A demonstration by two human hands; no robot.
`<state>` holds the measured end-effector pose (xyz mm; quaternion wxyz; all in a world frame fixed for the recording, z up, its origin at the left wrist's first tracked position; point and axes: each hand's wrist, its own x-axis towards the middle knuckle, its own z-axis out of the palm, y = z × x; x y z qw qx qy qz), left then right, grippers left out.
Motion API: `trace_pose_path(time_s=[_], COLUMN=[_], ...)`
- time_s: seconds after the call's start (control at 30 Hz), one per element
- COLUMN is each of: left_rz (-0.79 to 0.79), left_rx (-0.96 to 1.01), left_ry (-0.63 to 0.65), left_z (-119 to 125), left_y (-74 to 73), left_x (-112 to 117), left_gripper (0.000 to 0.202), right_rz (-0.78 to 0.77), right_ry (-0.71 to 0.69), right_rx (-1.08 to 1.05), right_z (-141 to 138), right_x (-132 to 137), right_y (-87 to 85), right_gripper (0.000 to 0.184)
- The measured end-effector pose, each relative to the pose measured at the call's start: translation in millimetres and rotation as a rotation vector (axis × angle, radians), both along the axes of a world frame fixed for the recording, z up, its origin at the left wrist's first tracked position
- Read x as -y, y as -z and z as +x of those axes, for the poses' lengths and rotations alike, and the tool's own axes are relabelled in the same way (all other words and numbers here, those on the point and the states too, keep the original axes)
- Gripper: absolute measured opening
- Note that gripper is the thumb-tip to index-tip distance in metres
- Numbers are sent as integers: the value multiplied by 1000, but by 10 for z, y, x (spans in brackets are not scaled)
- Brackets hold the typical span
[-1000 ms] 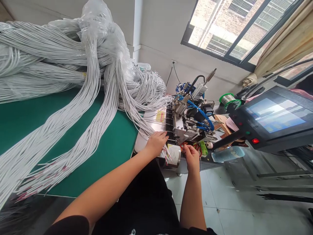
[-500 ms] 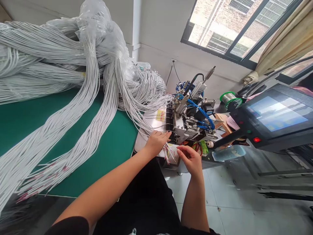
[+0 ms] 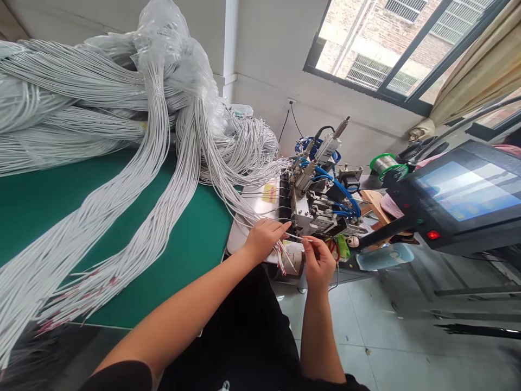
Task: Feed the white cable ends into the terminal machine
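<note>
With our left hand (image 3: 264, 239) we are gripping a white wire bundle (image 3: 244, 209); our right hand (image 3: 310, 242) is pinching one wire (image 3: 295, 237) that is running lengthwise between both.

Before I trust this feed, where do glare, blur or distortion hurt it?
Head view: pale reflections wash over the monitor screen, leaving its contents unreadable; head view: the window is bright and leans steeply; head view: the right hand looks fairly sharp, but fine detail on its wire is too small to judge.
</note>
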<state>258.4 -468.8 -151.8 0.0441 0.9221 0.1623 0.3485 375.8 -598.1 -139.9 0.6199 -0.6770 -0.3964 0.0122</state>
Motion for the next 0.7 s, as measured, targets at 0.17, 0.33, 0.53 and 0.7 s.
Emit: trace_pose_path(time_s=[0.17, 0.33, 0.53, 0.7], left_rz=[-88, -83, -83, -115], left_rx=[44, -4, -51, -55], left_ry=[-14, -9, 7, -15], left_z=[-26, -40, -27, -19], left_y=[-41, -42, -17, 6], left_x=[25, 19, -3, 3], left_gripper=[26, 26, 22, 20], right_rz=[39, 23, -65, -92], right_ry=[133, 166, 1, -108], right_rx=[-280, -291, -335, -408], right_z=[-2, 29, 161, 209], right_x=[-71, -120, -84, -50], right_y=[40, 78, 100, 94], right_gripper=[33, 44, 43, 39])
